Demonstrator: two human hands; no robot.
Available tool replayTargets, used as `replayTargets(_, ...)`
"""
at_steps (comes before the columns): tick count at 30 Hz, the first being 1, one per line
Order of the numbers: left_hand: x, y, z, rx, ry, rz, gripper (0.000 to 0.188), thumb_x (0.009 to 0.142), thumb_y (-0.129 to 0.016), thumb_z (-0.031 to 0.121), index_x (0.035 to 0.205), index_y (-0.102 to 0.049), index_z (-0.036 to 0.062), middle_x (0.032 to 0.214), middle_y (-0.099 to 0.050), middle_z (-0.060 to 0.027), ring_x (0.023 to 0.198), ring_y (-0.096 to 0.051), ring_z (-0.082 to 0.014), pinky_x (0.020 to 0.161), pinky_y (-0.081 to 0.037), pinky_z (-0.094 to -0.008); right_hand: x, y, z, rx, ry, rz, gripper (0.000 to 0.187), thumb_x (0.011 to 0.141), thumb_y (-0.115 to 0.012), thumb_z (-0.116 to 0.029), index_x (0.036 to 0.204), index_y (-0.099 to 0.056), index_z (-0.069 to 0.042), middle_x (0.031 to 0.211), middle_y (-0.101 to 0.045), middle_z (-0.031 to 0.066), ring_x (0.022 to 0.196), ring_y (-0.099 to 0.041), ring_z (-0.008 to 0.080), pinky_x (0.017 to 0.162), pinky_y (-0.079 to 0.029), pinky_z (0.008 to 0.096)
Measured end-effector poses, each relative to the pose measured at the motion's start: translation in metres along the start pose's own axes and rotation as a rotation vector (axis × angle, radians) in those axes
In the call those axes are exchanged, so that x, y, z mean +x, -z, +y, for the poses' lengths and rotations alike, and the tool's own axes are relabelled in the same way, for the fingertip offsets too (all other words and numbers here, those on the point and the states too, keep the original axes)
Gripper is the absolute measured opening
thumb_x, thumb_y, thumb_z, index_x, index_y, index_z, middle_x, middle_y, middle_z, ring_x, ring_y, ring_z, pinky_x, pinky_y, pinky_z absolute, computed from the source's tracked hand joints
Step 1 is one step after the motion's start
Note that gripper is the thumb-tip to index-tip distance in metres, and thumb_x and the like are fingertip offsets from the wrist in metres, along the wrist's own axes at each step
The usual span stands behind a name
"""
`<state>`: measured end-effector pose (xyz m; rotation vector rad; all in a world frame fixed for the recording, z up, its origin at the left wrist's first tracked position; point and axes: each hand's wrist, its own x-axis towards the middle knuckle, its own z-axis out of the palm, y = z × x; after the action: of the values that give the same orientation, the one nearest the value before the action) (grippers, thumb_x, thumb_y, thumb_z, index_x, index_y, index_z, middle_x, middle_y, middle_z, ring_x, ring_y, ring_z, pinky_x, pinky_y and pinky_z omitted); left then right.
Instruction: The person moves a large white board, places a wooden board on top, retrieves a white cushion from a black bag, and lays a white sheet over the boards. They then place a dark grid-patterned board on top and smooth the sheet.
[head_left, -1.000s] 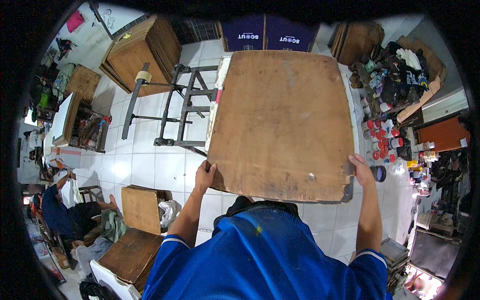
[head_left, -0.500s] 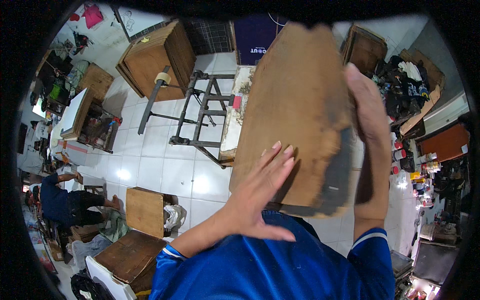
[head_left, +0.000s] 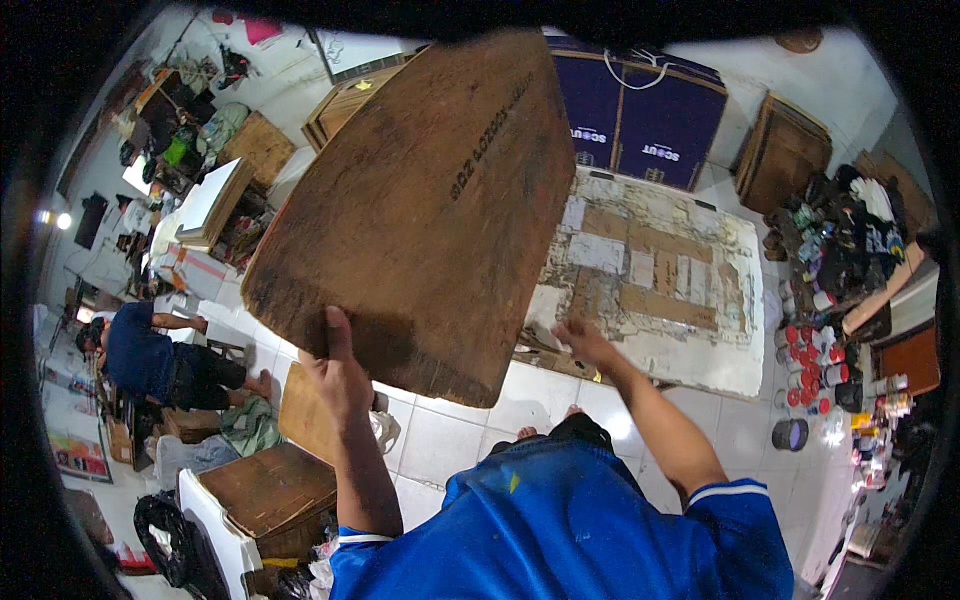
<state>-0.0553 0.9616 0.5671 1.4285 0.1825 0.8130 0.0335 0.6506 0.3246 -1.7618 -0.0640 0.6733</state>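
A large worn brown wooden board (head_left: 420, 220) is held up tilted in front of me, its far end reaching the top of the view. My left hand (head_left: 340, 375) grips its lower left corner, thumb on the face and fingers hidden behind. To the right of the board's edge is my right hand (head_left: 590, 347), apparently apart from it, over the near edge of a low worktable. Its fingers are blurred, so their closing does not show. The worktable (head_left: 700, 360) has a peeling white top with brown patches, partly behind the board.
Purple boxes (head_left: 668, 125) stand behind the worktable. Wooden boards (head_left: 785, 150) lean at the back right, with many jars (head_left: 805, 365) below. A person (head_left: 150, 350) bends at the far left. Stacked boards (head_left: 265, 490) lie at my near left.
The board has moved left off the worktable and shows a darker face. My left hand, open before, now grips its corner. My right hand has left its right edge and come lower.
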Motion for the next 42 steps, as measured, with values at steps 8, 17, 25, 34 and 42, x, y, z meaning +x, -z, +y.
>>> replayTargets(8,0.022,0.011,-0.01,0.006,0.146,0.231,0.065,0.089,-0.074,0.035,0.134,-0.042,0.0008,0.128,-0.054,-0.0156,0.111,-0.059,-0.0267,0.089,-0.054,-0.0399,0.007,-0.042,0.08,0.394,-0.438,-0.06,0.076,0.089,-0.057,-0.065,0.138,-0.047,-0.008,0.123,-0.06,0.0106,0.108,-0.058,0.0219,0.085,-0.05,0.04)
replayTargets(17,0.03,0.048,-0.044,-0.09,0.277,0.288,0.049,0.095,-0.065,0.029,0.131,-0.047,0.0009,0.126,-0.058,-0.0139,0.11,-0.061,-0.0275,0.089,-0.054,-0.0444,0.029,-0.062,0.083,0.882,-0.514,0.292,0.08,0.085,-0.068,-0.059,0.137,-0.034,-0.009,0.142,-0.041,0.0115,0.127,-0.044,0.0275,0.103,-0.04,0.0472)
replayTargets(25,0.069,0.125,-0.086,-0.301,0.511,0.106,0.042,0.093,-0.062,0.025,0.128,-0.055,0.0027,0.119,-0.064,-0.0098,0.106,-0.063,-0.0271,0.092,-0.05,-0.0421,0.055,-0.108,0.078,0.886,-0.394,0.648,0.052,0.088,-0.067,-0.056,0.1,-0.058,-0.006,0.109,-0.059,0.0065,0.105,-0.051,0.0199,0.093,-0.043,0.0434)
replayTargets(34,0.139,0.212,-0.129,-0.48,0.637,-0.187,0.048,0.088,-0.061,0.007,0.135,-0.048,0.0043,0.127,-0.06,-0.0098,0.114,-0.06,-0.0266,0.1,-0.047,-0.0476,0.089,-0.172,0.038,0.817,-0.384,1.094,0.035,0.093,-0.067,-0.04,0.089,-0.062,-0.005,0.092,-0.057,0.0028,0.089,-0.05,0.0157,0.085,-0.043,0.0391)
replayTargets(42,0.216,0.289,-0.151,-0.479,0.742,-0.093,0.031,0.088,-0.062,0.014,0.117,-0.064,0.0016,0.114,-0.069,-0.0111,0.106,-0.065,-0.025,0.097,-0.049,-0.0421,0.137,-0.232,0.0,0.771,-0.188,1.069,0.04,0.081,-0.081,-0.036,0.073,-0.052,-0.009,0.077,-0.047,-0.0015,0.074,-0.042,0.0129,0.07,-0.039,0.0316)
